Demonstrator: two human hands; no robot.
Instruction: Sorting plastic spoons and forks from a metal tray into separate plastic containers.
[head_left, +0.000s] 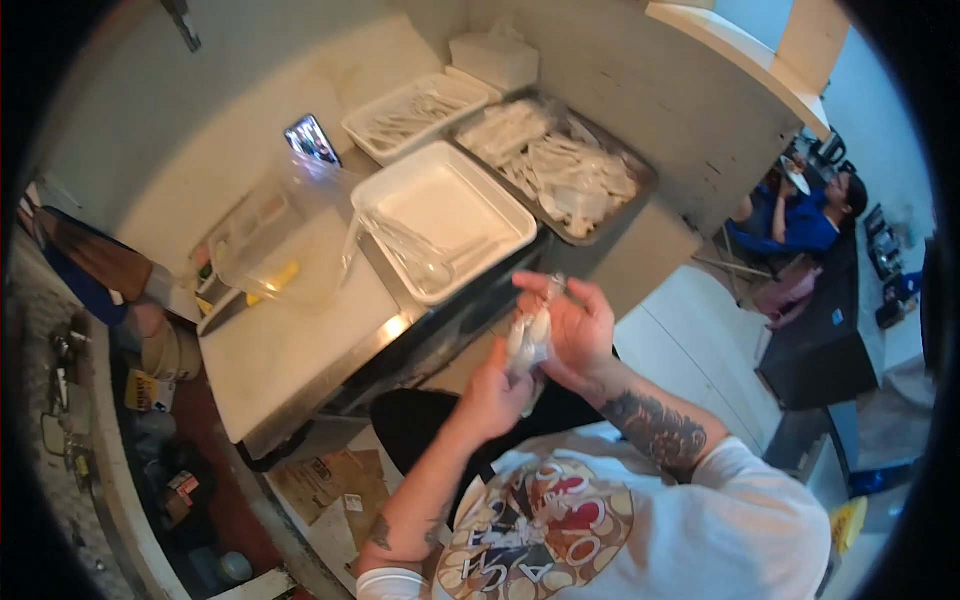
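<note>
Both hands meet above my lap around a clear plastic packet (529, 337) with pale pieces inside, which look like plastic cutlery. My left hand (496, 396) grips the packet's lower end. Cradling its other side is my right hand (585, 326), with the thumb and fingertips at the packet's upper tip. Ahead of the hands, a white plastic tray (487, 184) holds several clear wrapped packets (409, 251) along its near left side. To its right, a metal tray (645, 176) carries a heap of loose white plastic cutlery (577, 176) and bagged white pieces.
Another white tray (360, 139) with white utensils sits behind. A lit phone (312, 139) leans at the wall beside a clear plastic container (285, 247). The white counter board (300, 360) ends at a metal edge. A seated person (814, 217) is off to the right.
</note>
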